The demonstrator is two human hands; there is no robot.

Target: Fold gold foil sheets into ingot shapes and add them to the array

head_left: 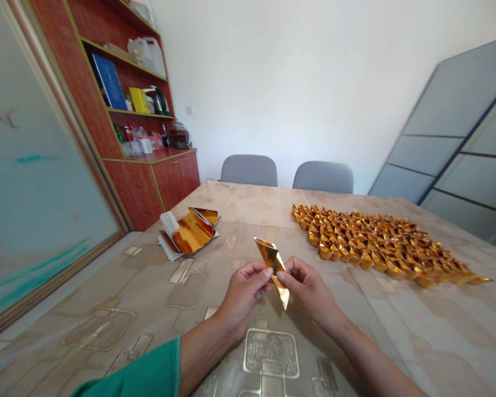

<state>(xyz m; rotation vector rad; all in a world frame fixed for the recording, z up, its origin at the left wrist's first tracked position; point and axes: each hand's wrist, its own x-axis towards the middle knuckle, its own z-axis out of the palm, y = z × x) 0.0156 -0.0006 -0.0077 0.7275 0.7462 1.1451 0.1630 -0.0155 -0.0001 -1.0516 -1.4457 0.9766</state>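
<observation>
Both of my hands hold one folded piece of gold foil paper [273, 266] above the table, just in front of me. My left hand [243, 292] pinches its left side with thumb and fingers. My right hand [308, 286] pinches the right side, fingers curled. The paper stands tilted, one pointed end up and the other down between the hands. A stack of flat gold sheets [192, 230] lies on white paper to the left. To the right, several folded gold ingot shapes [380, 247] lie packed in rows on the table [116, 309].
Two grey chairs [248, 170] stand at the table's far side. A red-brown cabinet with shelves [149, 176] holding bottles, a kettle and books fills the left corner. Grey panels [458, 143] lean against the right wall. A glass door is at the left.
</observation>
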